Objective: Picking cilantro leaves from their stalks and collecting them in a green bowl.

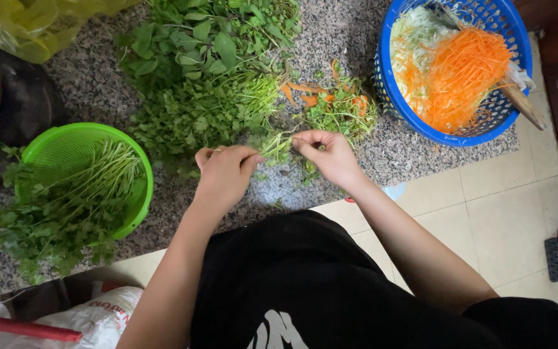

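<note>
Granite counter (pixel 369 39) carries everything, speckled grey, with pale floor tiles beyond its edge. Heap of leafy herbs (pixel 205 71) lies across the middle of the counter, stems pointing toward the person. Blue basket (pixel 385 84) at the far right holds shredded carrot and pale shredded vegetable, with a wooden-handled tool resting in it. Green colander (pixel 53 145) at the left holds cleaned herb stems laid side by side, leaves spilling over its rim. Scrap pile (pixel 340 106) of trimmed greens and carrot peel sits between the heap and the blue basket.

Left hand (pixel 224 171) is pinched closed on one end of a small herb sprig (pixel 278 145); right hand (pixel 330 155) is pinched closed on the other end. Sprig hangs between both hands, just above the counter, near the heap's stem ends.

Judgement: picking goes best with one hand steadying the stem close to the break point and the other nipping short. Keep scraps apart from the heap, and lay good stems parallel in the colander.
</note>
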